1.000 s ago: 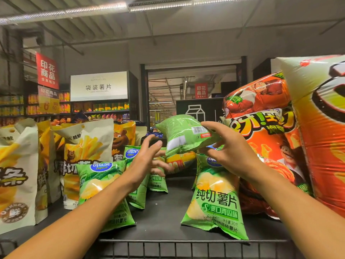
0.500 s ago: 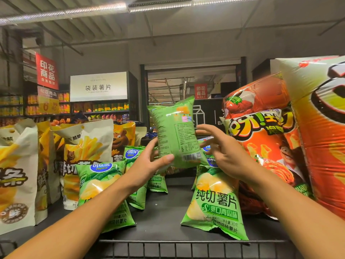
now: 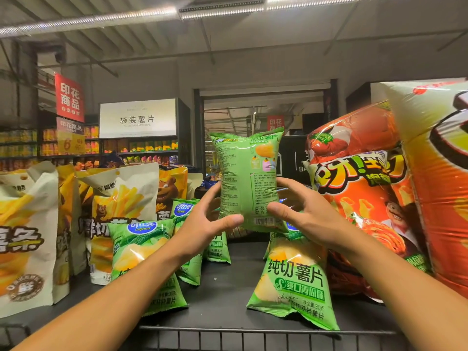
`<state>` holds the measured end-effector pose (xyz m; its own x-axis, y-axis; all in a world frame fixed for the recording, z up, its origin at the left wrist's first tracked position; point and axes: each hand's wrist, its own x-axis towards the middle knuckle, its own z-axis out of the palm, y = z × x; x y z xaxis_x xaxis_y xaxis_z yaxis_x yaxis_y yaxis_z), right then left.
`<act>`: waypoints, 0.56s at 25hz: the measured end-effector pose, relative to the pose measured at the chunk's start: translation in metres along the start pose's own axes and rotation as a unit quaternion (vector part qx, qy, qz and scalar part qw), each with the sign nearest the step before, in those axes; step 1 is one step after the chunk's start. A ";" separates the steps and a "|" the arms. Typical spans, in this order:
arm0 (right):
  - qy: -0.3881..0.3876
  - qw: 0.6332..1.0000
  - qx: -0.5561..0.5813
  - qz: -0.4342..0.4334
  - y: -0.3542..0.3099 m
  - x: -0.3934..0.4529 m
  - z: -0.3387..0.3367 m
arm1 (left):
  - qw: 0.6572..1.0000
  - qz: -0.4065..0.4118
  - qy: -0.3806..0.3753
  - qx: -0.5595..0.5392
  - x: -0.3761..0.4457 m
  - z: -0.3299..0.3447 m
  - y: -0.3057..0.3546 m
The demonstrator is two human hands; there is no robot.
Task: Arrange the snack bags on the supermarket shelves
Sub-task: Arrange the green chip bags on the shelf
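Two hands: the left hand (image 3: 202, 224) and right hand (image 3: 301, 214) grasp one green cucumber-flavour crisp bag (image 3: 247, 181) between them, thumbs on its near face, the other fingers mostly behind it.
Bag position: upright, back panel with barcode facing the camera, raised above the dark shelf (image 3: 222, 285), mid-way left to right.
Step in hand: judging by the pose, the bag is being squared up before it goes down among its own kind.
Neighbours: a row of matching green bags (image 3: 141, 252) to the left and one standing green bag (image 3: 293, 277) near right, with bare shelf between them.
Next move: probably turn the printed front to the near side, then lower it into that gap, standing straight.
Flanks: yellow fries bags (image 3: 119, 198) far left, large orange-red snack bags (image 3: 362, 198) right.
Hidden: the held bag's front; fingertips behind it; the small green bags behind the hands.
Cut off: the rightmost orange bag (image 3: 440, 173) and the wire rail (image 3: 253, 338) at the near edge.
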<state>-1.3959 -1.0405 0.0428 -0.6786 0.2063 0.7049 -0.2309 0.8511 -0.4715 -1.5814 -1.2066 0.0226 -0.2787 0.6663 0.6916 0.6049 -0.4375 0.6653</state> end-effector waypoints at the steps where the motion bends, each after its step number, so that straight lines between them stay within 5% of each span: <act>1: 0.001 1.000 -0.005 -0.001 0.000 0.000 0.000 | 1.000 0.002 0.000 0.002 0.000 0.000 0.001; 14: 0.011 0.999 0.034 -0.027 0.001 0.000 -0.004 | 0.997 0.004 0.003 0.075 -0.002 -0.002 0.003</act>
<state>-1.3935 -1.0383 0.0444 -0.6493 0.1725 0.7407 -0.3141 0.8262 -0.4677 -1.5805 -1.2106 0.0240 -0.2778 0.6598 0.6982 0.7116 -0.3469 0.6110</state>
